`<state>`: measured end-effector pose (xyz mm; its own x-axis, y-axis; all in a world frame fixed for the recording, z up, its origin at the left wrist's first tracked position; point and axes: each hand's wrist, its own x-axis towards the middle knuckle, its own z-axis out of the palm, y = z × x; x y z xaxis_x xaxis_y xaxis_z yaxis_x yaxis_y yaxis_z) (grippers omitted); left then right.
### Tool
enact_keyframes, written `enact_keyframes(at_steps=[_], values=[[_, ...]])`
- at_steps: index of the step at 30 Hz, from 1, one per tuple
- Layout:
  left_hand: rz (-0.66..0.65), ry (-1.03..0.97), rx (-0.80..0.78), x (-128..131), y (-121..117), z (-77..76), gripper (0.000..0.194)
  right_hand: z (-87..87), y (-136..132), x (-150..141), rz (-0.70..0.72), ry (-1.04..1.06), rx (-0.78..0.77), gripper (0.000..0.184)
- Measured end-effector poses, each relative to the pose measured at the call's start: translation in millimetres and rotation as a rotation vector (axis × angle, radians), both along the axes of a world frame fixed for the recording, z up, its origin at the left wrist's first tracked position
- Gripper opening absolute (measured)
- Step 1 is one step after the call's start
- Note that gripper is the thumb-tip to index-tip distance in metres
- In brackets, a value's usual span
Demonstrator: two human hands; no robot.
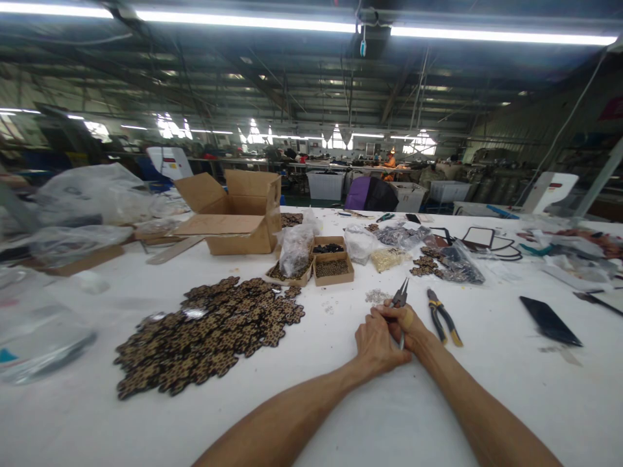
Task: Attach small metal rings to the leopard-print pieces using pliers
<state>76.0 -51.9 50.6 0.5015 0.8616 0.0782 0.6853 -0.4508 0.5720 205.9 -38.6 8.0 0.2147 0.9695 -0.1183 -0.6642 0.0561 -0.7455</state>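
Observation:
My right hand (413, 327), with a tan bandage on a finger, is wrapped round a pair of needle-nose pliers (400, 295). The jaws point up and away from me, and part of a handle shows below. Pressed against it is my left hand (377, 344), its fingers curled in; anything pinched there is too small or hidden to make out. Just beyond the hands lies a small pile of metal rings (377, 296), with a few loose rings (329, 307) to the left. Pliers with black and yellow handles (442, 318) rest to the right.
Leopard-patterned flat pieces (209, 331) spread across the left. Small cardboard boxes (333, 280) of little parts, plastic bags (360, 243) and an open carton (243, 243) stand farther back. A black phone-like slab (549, 320) lies right. A person (390, 162) is far off.

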Motion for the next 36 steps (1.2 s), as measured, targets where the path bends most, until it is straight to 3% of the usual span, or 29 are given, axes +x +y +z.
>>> enact_keyframes(at_steps=[12,14,17,20,23,26,30,36], values=[[0.018,-0.016,0.026,-2,-2,-2.0,0.096,3.4,-2,1,0.023,-0.008,0.008,0.037],[-0.030,-0.077,0.033,-5,0,-0.3,0.096,6.5,-5,3,0.043,-0.011,0.003,0.034],[-0.123,-0.135,-0.019,-12,16,3.4,0.080,12.5,-13,8,0.108,-0.007,-0.015,0.027],[-0.004,-0.200,-0.058,-21,47,4.6,0.059,21.0,-23,7,0.237,-0.005,-0.033,0.025],[0.062,-0.433,-0.057,-30,82,1.5,0.049,31.6,-35,-7,0.418,-0.033,-0.060,0.033],[0.002,-0.684,-0.282,-39,103,-3.5,0.050,40.1,-46,-30,0.547,-0.053,-0.060,0.041],[-0.128,-0.915,-0.497,-44,108,-7.7,0.053,43.0,-53,-51,0.644,-0.063,-0.078,0.045],[-0.177,-0.936,-0.438,-40,111,-13.8,0.033,37.4,-55,-53,0.687,-0.044,-0.063,0.043]])
